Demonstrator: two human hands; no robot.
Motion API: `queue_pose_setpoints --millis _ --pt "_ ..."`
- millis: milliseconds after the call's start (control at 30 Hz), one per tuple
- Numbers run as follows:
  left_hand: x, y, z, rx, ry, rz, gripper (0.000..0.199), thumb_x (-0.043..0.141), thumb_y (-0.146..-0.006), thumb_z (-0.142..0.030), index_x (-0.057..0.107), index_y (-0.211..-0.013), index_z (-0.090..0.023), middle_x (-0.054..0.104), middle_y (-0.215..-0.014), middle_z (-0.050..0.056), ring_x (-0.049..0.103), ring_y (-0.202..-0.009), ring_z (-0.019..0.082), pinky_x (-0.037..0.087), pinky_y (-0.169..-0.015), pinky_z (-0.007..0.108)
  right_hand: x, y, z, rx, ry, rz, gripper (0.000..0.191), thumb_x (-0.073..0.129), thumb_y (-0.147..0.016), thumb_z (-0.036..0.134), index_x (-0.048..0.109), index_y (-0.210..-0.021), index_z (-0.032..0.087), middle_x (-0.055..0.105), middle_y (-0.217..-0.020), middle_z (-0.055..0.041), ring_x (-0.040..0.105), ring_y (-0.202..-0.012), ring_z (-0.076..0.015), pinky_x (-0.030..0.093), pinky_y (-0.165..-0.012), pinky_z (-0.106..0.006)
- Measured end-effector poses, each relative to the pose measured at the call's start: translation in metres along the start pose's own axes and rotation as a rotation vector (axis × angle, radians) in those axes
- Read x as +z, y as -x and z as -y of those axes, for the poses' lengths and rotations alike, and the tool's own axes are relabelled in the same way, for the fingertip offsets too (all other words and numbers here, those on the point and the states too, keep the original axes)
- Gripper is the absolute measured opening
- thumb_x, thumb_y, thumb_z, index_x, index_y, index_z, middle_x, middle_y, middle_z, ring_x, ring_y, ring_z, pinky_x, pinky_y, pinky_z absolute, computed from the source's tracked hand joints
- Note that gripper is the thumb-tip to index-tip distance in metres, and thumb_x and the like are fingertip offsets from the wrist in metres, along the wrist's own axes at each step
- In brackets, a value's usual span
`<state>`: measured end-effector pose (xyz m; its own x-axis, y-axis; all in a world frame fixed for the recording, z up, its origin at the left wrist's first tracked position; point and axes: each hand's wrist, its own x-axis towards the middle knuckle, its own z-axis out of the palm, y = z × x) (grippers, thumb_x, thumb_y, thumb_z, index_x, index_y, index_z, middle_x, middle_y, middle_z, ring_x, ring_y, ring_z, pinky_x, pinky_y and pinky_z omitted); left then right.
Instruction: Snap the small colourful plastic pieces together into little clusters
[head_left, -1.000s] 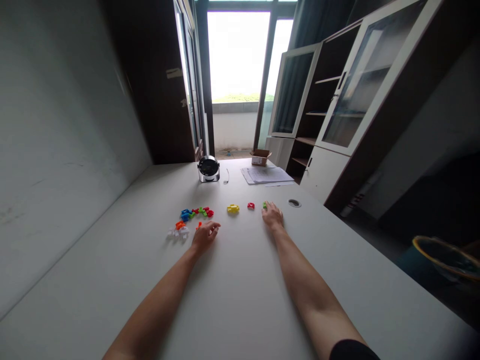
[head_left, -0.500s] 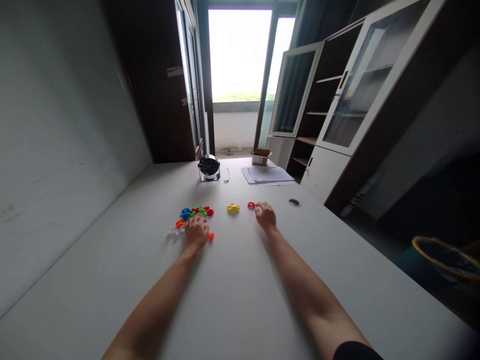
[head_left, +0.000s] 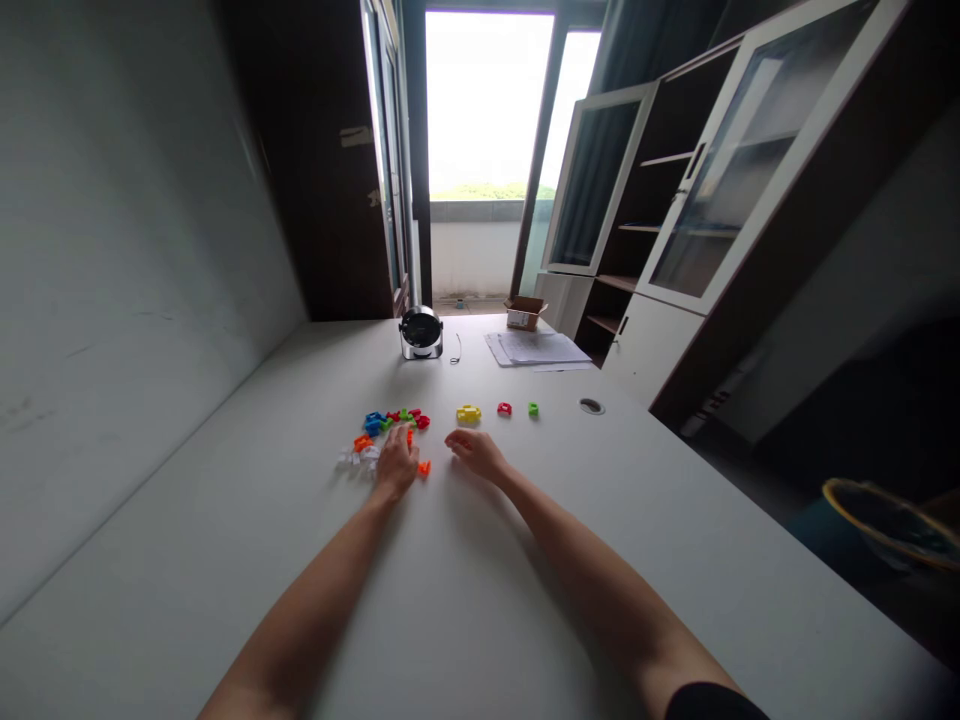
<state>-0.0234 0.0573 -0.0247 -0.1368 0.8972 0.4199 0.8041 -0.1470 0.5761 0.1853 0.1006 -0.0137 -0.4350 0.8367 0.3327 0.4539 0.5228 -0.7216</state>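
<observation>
One orange piece, beside left hand

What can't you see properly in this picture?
All in the head view:
- Small orange plastic piece at the left hand's grip: fingers partly hide it.
- White paper sheets: any writing is too small.
- Brown cardboard box: its front wall hides the bottom.
- Round yellow-rimmed container: blurred, cut off by the right edge.

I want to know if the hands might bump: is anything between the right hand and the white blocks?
Yes, the left hand is in between the right hand and the white blocks. An orange block also lies right beside the left hand, near that path.
</observation>
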Motion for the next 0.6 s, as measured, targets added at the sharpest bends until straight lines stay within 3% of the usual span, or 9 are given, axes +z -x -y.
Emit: queue_pose_setpoints --millis 133,233,367,500,600 --pt "0.000 -0.001 0.001 0.002 0.090 0.004 0.052 0.043 -0.088 -0.011 0.047 -0.138 -0.022 0.061 -0.131 0.010 0.056 -0.122 0.023 0.044 -0.105 0.037 0.008 0.009 0.015 -0.079 0.033 0.189 0.015 0.061 -0.084 0.020 0.074 -0.092 0.021 0.069 -0.075 0.0016 0.057 -0.063 -0.0107 0.042 -0.061 -0.020" --pt "0.000 -0.001 0.002 0.006 0.111 0.007 0.054 0.041 -0.087 -0.007 0.047 -0.139 -0.023 0.063 -0.128 0.009 0.058 -0.119 0.022 0.046 -0.102 0.037 0.011 0.012 0.022 -0.170 0.025 0.289 0.021 0.060 -0.082 0.013 0.074 -0.096 0.021 0.069 -0.080 0.0012 0.056 -0.065 -0.0097 0.042 -0.064 -0.019" --pt "-0.002 -0.001 0.001 0.018 0.072 0.038 0.046 0.042 -0.090 -0.011 0.053 -0.133 -0.021 0.065 -0.125 0.009 0.061 -0.113 0.022 0.047 -0.099 0.036 0.011 0.014 0.022 -0.243 0.155 0.260 0.025 0.061 -0.084 0.013 0.074 -0.102 0.025 0.066 -0.087 -0.0007 0.057 -0.074 -0.0114 0.042 -0.073 -0.021" --pt "-0.005 0.001 -0.002 -0.015 -0.113 0.030 0.033 0.049 -0.090 -0.021 0.062 -0.119 -0.020 0.066 -0.118 0.011 0.059 -0.110 0.026 0.044 -0.099 0.040 0.009 0.015 0.020 -0.267 0.255 0.202 0.035 0.066 -0.085 0.021 0.067 -0.119 0.029 0.064 -0.089 -0.0003 0.057 -0.077 -0.0127 0.042 -0.076 -0.023" --pt "-0.008 0.003 -0.006 -0.040 -0.200 0.020 0.030 0.051 -0.090 -0.028 0.065 -0.116 -0.022 0.066 -0.113 0.012 0.057 -0.107 0.029 0.042 -0.096 0.043 0.008 0.016 0.022 -0.311 0.271 0.204 0.035 0.064 -0.088 0.022 0.066 -0.121 0.032 0.064 -0.091 -0.0007 0.058 -0.083 -0.0146 0.043 -0.079 -0.024"
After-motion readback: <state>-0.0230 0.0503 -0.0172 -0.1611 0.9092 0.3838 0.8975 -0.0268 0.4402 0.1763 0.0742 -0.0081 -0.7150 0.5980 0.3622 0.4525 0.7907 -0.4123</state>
